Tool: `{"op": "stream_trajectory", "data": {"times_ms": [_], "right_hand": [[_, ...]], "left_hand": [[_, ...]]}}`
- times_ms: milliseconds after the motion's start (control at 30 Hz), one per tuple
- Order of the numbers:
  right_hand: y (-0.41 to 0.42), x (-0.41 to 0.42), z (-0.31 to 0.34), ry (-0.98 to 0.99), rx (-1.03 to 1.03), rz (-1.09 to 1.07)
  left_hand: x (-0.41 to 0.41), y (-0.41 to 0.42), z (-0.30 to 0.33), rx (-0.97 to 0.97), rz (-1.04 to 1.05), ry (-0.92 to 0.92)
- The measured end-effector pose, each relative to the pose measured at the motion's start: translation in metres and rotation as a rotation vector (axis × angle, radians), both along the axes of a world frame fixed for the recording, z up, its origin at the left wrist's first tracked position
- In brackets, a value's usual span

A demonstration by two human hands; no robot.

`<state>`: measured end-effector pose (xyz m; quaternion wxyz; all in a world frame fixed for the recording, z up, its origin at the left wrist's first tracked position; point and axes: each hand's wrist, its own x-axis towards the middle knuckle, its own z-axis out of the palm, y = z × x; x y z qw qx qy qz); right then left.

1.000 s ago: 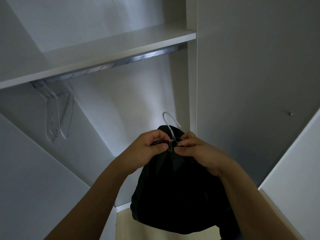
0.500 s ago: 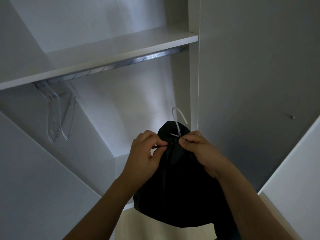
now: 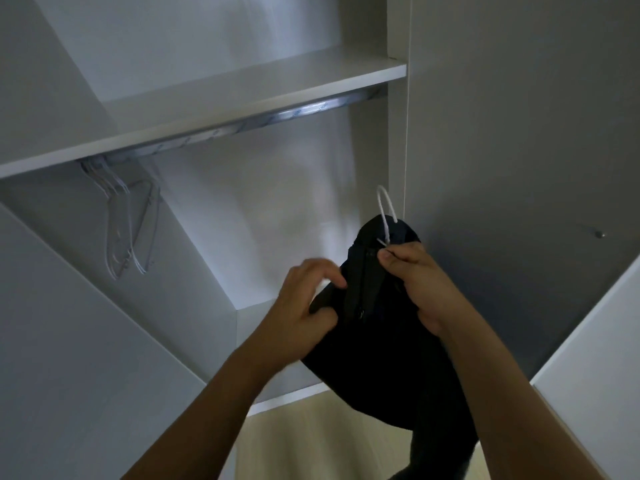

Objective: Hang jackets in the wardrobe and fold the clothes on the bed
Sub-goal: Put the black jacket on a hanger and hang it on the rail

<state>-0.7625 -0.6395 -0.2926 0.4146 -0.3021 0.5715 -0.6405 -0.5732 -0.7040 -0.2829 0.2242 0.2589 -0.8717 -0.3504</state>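
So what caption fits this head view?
Both hands hold a black jacket on a white hanger below the rail.

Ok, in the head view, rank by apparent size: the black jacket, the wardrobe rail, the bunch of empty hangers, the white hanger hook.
1. Black jacket, though nearness to the camera inflates it.
2. Wardrobe rail, long but thin.
3. Empty hangers.
4. White hanger hook.

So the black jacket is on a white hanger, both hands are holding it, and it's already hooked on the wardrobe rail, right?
Not hooked yet. In the head view the white hanger hook sits well below the rail, free in the air. The black jacket is on it, with the left hand and right hand gripping it.
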Motion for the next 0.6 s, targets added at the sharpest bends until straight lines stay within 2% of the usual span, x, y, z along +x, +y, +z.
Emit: {"op": "stream_trajectory", "data": {"times_ms": [67,167,300,367,467,600], "right_hand": [[0.002,0.002,0.004,0.015,-0.009,0.030],[0.001,0.004,0.005,0.070,-0.022,0.032],[0.001,0.000,0.000,0.199,-0.017,-0.021],[0.006,-0.007,-0.008,0.285,0.036,-0.084],[0.015,-0.005,-0.019,0.366,0.122,-0.090],[0.017,0.009,-0.022,0.379,0.142,0.012]], "left_hand": [[-0.011,-0.009,0.015,0.241,0.078,-0.063],[-0.032,-0.019,0.025,0.460,0.027,-0.137],[-0.042,-0.022,0.026,0.447,0.087,-0.241],[-0.039,-0.023,0.024,0.454,0.220,-0.092],[-0.033,-0.023,0.024,0.584,0.364,0.205],[-0.036,-0.012,0.027,0.653,0.374,0.310]]}}
